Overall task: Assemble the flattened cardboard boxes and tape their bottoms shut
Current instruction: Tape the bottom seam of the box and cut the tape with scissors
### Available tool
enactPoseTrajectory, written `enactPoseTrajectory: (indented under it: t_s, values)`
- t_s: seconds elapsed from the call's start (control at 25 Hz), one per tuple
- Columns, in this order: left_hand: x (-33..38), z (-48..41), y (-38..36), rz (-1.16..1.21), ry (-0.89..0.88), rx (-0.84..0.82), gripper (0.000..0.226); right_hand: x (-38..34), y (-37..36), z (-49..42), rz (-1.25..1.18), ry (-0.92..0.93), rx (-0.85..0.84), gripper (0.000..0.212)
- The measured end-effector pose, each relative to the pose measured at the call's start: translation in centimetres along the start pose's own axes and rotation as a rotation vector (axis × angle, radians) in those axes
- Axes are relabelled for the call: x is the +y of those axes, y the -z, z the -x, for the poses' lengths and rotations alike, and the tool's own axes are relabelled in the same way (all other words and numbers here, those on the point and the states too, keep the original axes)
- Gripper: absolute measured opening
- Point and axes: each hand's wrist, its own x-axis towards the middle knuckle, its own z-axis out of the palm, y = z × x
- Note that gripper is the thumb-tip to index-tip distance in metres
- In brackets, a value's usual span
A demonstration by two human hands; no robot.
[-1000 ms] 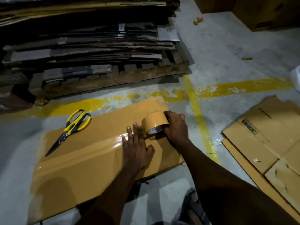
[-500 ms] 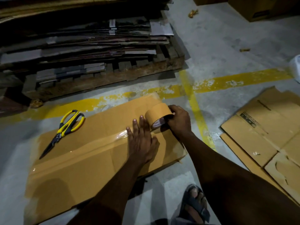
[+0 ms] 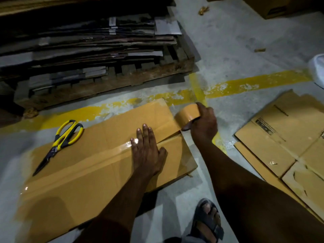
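Since 1 s ago: tape roll (image 3: 187, 114) drawn rightward, from beside the left hand (image 3: 147, 151) out past the right end of the box (image 3: 84, 176). Box lies on the floor, long axis lower-left to upper-right, and the taped seam follows that axis. Left hand is flat with fingers straight, pressing the laid tape, probably to anchor it. Right hand (image 3: 204, 126) grasps the roll, strip taut. Scissors (image 3: 61, 141) rest on the box, tips pointing lower-left.

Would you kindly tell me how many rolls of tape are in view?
1: the tape roll, gripped by the right hand, at the right edge of the cardboard box. Others may be hidden.
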Motion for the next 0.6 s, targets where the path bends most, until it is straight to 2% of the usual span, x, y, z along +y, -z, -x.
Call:
enactPoseTrajectory:
  t_s: [0.08, 0.24, 0.44, 0.6]
  values:
    - [0.0, 0.1, -0.1, -0.001, 0.008, 0.009, 0.086, 1.4, 0.3, 0.1, -0.017, -0.092, 0.028, 0.057]
    - [1.1, -0.1, -0.4, -0.027, 0.022, 0.053, 0.081, 1.0, -0.3, -0.4, -0.093, -0.160, 0.043, 0.048]
    - [3.3, -0.3, -0.4, -0.030, -0.125, 0.003, 0.082, 2.2, -1.2, -0.9, -0.208, -0.144, -0.060, 0.043]
    - [6.5, -1.7, -0.2, -0.006, -0.197, -0.026, 0.085, 2.4, -2.3, -1.1, -0.229, -0.315, -0.003, 0.029]
